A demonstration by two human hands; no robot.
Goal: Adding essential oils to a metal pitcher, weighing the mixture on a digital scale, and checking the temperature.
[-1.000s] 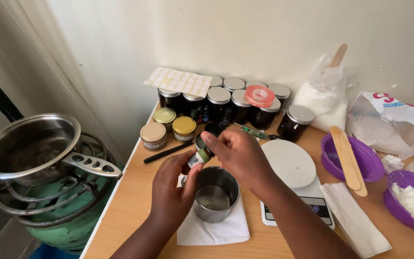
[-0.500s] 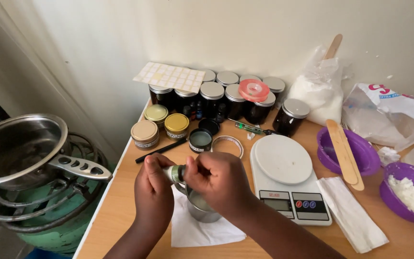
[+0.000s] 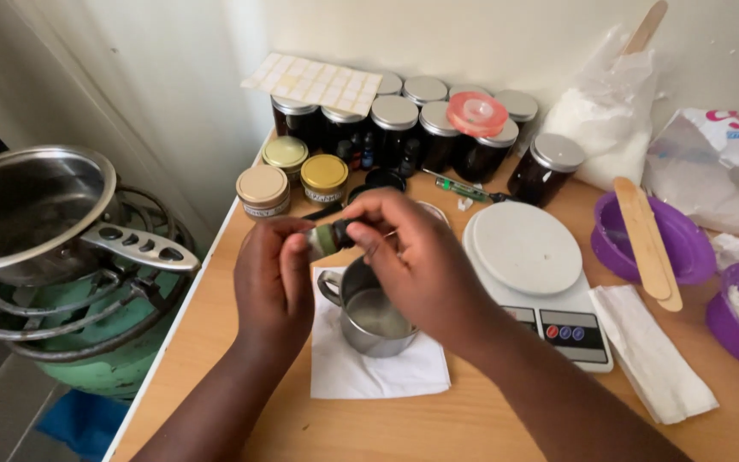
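My left hand (image 3: 271, 278) holds a small dark bottle with a green label (image 3: 328, 238), tipped on its side above a small steel cup (image 3: 371, 310). My right hand (image 3: 416, 257) grips the bottle's black cap end with its fingertips. The cup has a side handle and stands on a white paper napkin (image 3: 375, 370) on the wooden table (image 3: 241, 376). The cup's inside looks pale; I cannot tell what is in it.
A white kitchen scale (image 3: 528, 257) sits right of the cup. Several dark lidded jars (image 3: 404, 124) and small tins (image 3: 301, 175) stand behind. Purple bowls (image 3: 673, 244), a wooden spatula (image 3: 647, 239) and plastic bags lie at the right. A steel pan (image 3: 32, 210) rests on a gas burner left.
The view has shifted closer. My hands have lifted the small bottle slightly above the cup, and my right fingers have moved onto its cap end.
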